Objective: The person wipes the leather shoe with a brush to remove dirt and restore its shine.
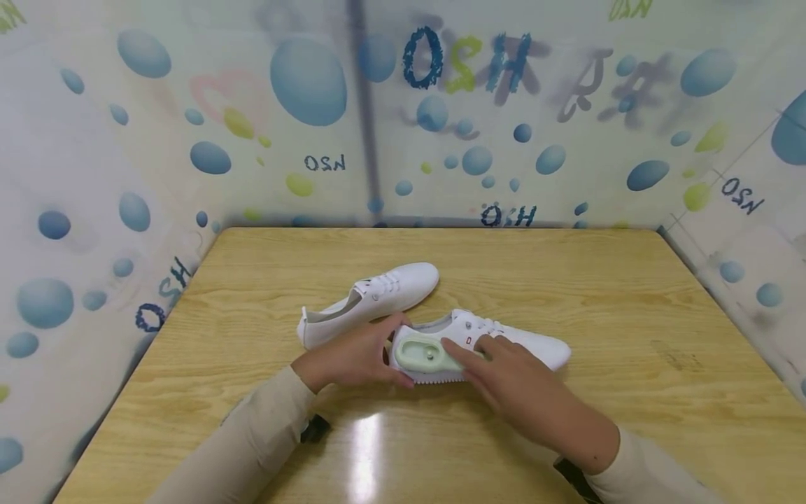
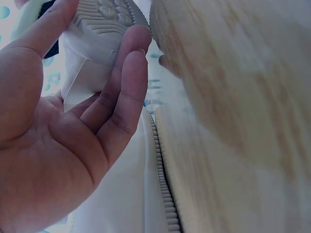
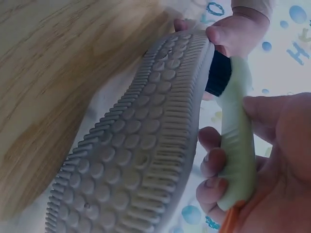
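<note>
My left hand [image 1: 355, 353] holds a white lace-up shoe [image 1: 544, 346] by its heel, thumb and fingers on either side. The shoe is tipped on its side, its toe pointing right. In my right hand [image 1: 519, 374] is a pale green scrub brush [image 1: 412, 355], gripped by its handle. Its dark bristles [image 3: 219, 73] press against the side of the shoe near the heel. The right wrist view shows the studded sole [image 3: 129, 131] and an orange piece [image 3: 232, 218] at the handle's end. In the left wrist view, the fingers curl around the heel [image 2: 90, 68].
A second white shoe [image 1: 406, 283] lies just behind on the wooden table [image 1: 630, 280], toe pointing to the back right. Walls covered with a blue and green dotted sheet [image 1: 554, 77] enclose the table at the back and sides.
</note>
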`<state>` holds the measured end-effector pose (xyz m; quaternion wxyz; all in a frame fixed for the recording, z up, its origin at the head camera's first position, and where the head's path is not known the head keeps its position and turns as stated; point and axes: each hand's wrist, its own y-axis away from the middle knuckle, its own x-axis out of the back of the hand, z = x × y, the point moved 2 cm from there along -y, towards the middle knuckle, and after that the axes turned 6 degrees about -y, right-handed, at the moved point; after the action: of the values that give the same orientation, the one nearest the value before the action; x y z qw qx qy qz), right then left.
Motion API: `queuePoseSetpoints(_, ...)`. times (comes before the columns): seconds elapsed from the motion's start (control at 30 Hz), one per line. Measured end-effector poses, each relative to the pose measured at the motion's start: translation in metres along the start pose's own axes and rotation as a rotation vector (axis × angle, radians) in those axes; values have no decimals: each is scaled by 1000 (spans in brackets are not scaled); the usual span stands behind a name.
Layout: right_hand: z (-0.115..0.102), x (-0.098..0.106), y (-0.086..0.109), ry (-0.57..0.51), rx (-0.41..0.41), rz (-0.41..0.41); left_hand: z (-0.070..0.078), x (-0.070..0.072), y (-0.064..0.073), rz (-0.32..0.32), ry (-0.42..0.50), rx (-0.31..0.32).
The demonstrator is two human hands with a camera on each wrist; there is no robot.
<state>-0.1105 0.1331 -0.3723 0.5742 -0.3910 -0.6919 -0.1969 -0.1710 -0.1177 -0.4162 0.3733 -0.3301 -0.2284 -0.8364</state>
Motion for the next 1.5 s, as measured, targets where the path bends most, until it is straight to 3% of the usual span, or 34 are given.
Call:
queuePoseSetpoints(0.1,2,4,4,3,0,1,1,-1,0,7,-3,-2)
queuePoseSetpoints(0.43,17,23,18,23,-189,-55,-1,-1,0,10,-60,20)
queuePoseSetpoints(0.9,1,7,5,44,-79,15,-3,-2,0,2,-47,16)
queuePoseSetpoints(1.5,30,33,27,47,-229,-66,-1,-1,0,4,-78,48)
